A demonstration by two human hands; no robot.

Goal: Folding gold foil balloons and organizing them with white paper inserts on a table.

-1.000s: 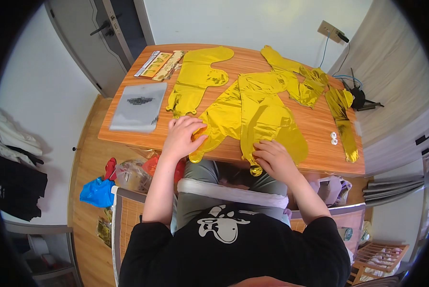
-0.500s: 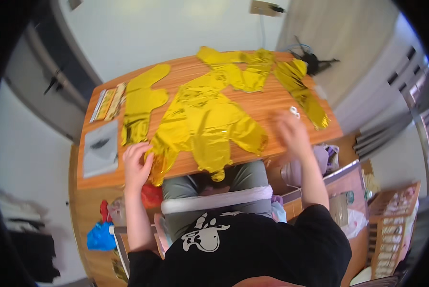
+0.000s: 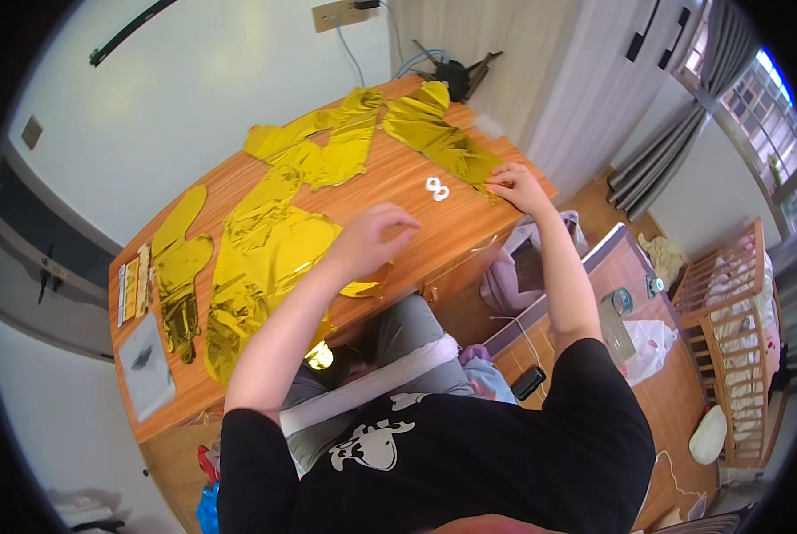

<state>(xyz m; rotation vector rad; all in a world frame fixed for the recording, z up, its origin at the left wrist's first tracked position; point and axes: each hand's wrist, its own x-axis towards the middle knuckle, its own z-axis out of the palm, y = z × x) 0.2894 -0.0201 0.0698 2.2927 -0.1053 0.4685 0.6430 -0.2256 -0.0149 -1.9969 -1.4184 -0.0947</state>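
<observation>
A crumpled gold foil piece (image 3: pixel 438 133) lies at the far right corner of the table (image 3: pixel 398 236), running toward the edge. The right hand (image 3: pixel 516 189) rests at its near end, fingertips bent and touching the foil's edge; whether they pinch it cannot be told. Just left of that hand, two small white rings (image 3: pixel 437 188) sit on the bare wood, touching each other and apart from the foil.

The left hand (image 3: pixel 369 237) hovers over the middle of the table, fingers loosely curled and holding nothing, near the rings but not touching them. Under its wrist and forearm spreads a large foil sheet (image 3: pixel 265 258), flat and wrinkled, reaching the near edge. The two hands are well apart, the rings between them.

Farther back, another foil piece (image 3: pixel 318 147) lies between the large sheet and the right-hand piece. At the left, a mitten-shaped foil (image 3: pixel 181 267) lies alone. Beyond it, at the left end, sit a flat printed packet (image 3: pixel 132 289) and a grey bag (image 3: pixel 145 365).

A black tripod-like stand (image 3: pixel 456 76) is at the far corner behind the table. On the floor to the right are a white plastic bag (image 3: pixel 648 343) and a wooden crib (image 3: pixel 736 329).
</observation>
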